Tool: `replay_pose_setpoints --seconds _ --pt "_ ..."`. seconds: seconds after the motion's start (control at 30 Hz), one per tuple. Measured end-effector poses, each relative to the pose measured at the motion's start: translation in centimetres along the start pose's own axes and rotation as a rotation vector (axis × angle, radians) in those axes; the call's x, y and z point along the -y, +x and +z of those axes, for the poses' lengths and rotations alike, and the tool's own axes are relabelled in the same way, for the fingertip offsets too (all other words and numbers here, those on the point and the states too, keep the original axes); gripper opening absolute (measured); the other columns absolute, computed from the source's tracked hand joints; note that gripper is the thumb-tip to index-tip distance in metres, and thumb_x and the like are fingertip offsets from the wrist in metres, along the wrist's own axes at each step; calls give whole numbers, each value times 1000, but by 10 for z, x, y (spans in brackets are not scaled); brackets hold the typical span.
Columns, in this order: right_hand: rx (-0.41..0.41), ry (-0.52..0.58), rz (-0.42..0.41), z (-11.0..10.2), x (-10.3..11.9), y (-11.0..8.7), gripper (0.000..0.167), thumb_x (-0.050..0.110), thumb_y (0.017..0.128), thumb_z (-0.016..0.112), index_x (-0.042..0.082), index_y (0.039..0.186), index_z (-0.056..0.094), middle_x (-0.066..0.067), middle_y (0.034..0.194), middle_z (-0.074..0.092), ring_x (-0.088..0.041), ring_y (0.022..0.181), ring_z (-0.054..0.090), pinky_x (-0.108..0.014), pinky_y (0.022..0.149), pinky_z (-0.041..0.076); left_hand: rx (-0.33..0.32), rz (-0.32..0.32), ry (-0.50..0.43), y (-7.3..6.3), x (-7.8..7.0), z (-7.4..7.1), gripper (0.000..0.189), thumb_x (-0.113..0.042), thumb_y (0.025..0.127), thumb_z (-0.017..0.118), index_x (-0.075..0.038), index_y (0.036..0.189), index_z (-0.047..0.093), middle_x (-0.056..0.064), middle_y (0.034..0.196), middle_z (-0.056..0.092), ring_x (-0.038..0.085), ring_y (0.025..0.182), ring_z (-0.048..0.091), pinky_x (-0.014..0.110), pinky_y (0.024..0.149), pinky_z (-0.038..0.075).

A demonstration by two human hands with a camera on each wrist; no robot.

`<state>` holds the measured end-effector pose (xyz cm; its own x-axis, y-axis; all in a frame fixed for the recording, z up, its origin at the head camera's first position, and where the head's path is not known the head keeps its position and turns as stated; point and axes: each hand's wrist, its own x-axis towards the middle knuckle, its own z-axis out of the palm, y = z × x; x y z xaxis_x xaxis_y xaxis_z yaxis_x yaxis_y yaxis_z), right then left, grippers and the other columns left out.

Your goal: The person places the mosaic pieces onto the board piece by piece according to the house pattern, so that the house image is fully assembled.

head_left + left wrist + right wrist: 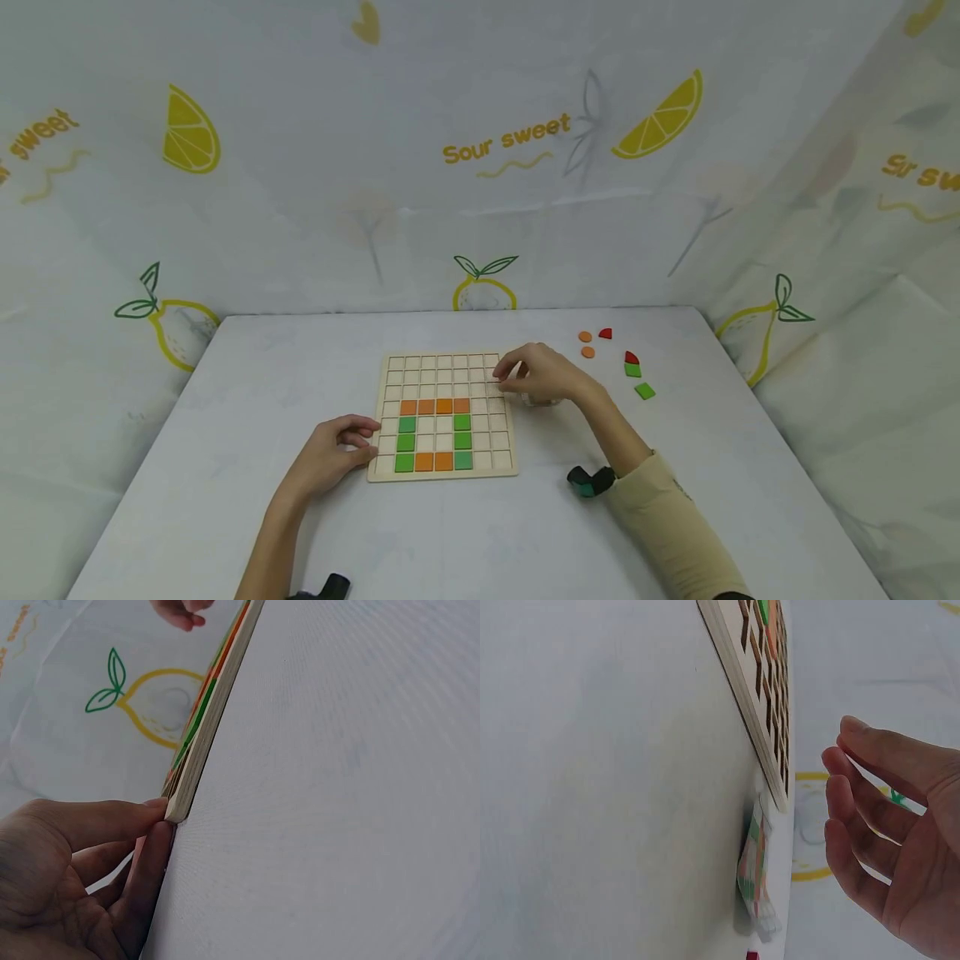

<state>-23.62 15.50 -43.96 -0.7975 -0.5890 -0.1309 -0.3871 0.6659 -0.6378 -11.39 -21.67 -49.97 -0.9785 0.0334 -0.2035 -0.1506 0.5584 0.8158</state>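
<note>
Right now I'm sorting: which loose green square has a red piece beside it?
The farther loose green square, with a red piece behind it; the nearer one lies alone.

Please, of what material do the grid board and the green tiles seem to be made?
The grid board looks like plywood: pale, matt, with layer lines along its edge. The green tiles look smooth and evenly coloured, perhaps painted wood or plastic.

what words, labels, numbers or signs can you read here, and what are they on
"Sour sweet": patterned cloth, centre
"sweet": same cloth, left; preceding word cut off
"S…r sw…": same cloth, right, creased and cut off
Orange lettering, left wrist view, upper left: too blurred to read
Wooden board: no text seen
</note>
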Motion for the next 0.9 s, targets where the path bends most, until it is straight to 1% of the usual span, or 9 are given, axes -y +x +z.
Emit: replay_pose_setpoints --seconds 0.13,0.27,0.37,0.43,0.5,0.57,0.63,0.73,0.9 --pt "-44 47 21 -14 -19 -14 23 19 99 79 5 117 80 -5 109 81 -18 89 71 -29 76 57 -1 1 -2 0 -1 0 34 -8 90 82 -5 124 75 9 108 73 16 91 64 22 79 50" --pt "-81 58 43 -25 -38 -29 21 17 99 78 4 115 79 -9 110 81 -20 88 72 -30 76 57 -4 -3 5 0 -2 -1 34 -8 91 81 -5 124 74 8 108 73 16 92 64 23 80 50" --pt "-99 63 89 -33 -52 -40 17 18 99 79 6 112 79 -9 108 80 -20 89 71 -30 76 57 -7 -3 11 -1 -2 0 35 -8 90 81 -5 125 74 8 108 73 16 92 65 24 80 50" --pt "-107 71 120 -37 -60 -47 15 17 98 81 6 108 78 -10 105 79 -20 86 70 -29 75 57 -8 -5 11 -1 -3 0 35 -8 90 82 -5 125 74 8 108 73 16 92 65 24 80 50" --pt "-105 77 147 -40 -68 -53 14 17 97 82 6 105 78 -10 102 78 -19 83 68 -27 72 56 -7 -8 11 -1 -3 0 35 -8 90 82 -5 125 75 8 108 73 16 92 65 24 80 50" --pt "-95 87 157 -43 -76 -59 16 16 96 83 4 105 77 -11 101 78 -19 82 68 -26 71 56 -4 -8 10 -1 -3 -1 35 -8 90 82 -5 125 75 8 108 73 16 92 64 23 80 50" --pt "-80 96 171 -46 -83 -63 18 17 95 84 3 105 77 -11 100 77 -20 83 67 -26 73 56 -1 -3 8 -1 -3 -1 35 -8 90 82 -4 124 75 9 109 74 15 92 64 23 79 50" --pt "-54 107 195 -47 -91 -69 22 18 94 85 2 107 77 -11 99 77 -20 88 69 -26 78 56 2 3 8 -2 -3 -1 35 -7 90 81 -4 124 75 10 109 74 15 91 65 23 79 50" --pt "-16 110 251 -45 -99 -72 27 20 90 89 4 108 78 -8 100 77 -20 91 66 -29 81 54 2 0 13 -2 -3 -2 36 -8 90 82 -4 125 74 9 110 74 15 92 64 22 79 50"
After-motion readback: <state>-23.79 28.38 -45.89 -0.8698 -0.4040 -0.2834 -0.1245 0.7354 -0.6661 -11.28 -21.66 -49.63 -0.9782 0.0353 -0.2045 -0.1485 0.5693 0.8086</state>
